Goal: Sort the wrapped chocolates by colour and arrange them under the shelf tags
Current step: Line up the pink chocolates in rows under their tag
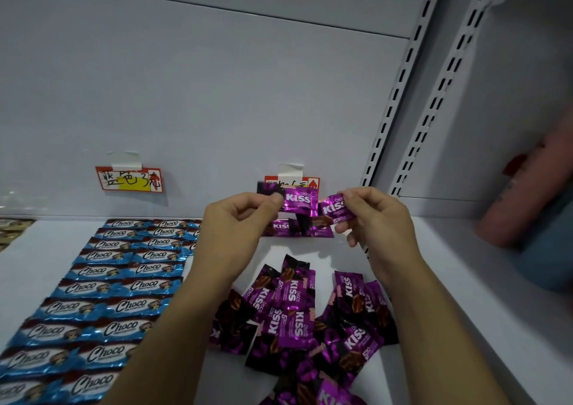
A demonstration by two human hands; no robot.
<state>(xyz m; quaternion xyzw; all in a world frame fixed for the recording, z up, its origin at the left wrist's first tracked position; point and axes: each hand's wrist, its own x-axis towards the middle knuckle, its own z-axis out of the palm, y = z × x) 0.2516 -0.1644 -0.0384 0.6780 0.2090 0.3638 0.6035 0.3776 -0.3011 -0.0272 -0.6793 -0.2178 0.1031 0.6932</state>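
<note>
My left hand (pixel 238 221) pinches a purple "Kiss" chocolate (pixel 299 200) and holds it up in front of the right shelf tag (pixel 311 182), which it partly hides. My right hand (pixel 376 218) pinches a second purple chocolate (pixel 336 208) just to the right of the first. Behind them, a couple of purple chocolates (pixel 297 228) lie against the back wall under that tag. A loose heap of purple chocolates (pixel 307 321) lies on the shelf between my forearms. Blue "Choco" chocolates (pixel 102 290) lie in neat rows under the left tag (pixel 130 179).
The white shelf (pixel 465 296) ends on the right at slotted uprights (pixel 400 101). A pink and blue shape (pixel 527 206) fills the neighbouring bay at right. Gold-brown wrappers (pixel 12 231) show at the far left edge.
</note>
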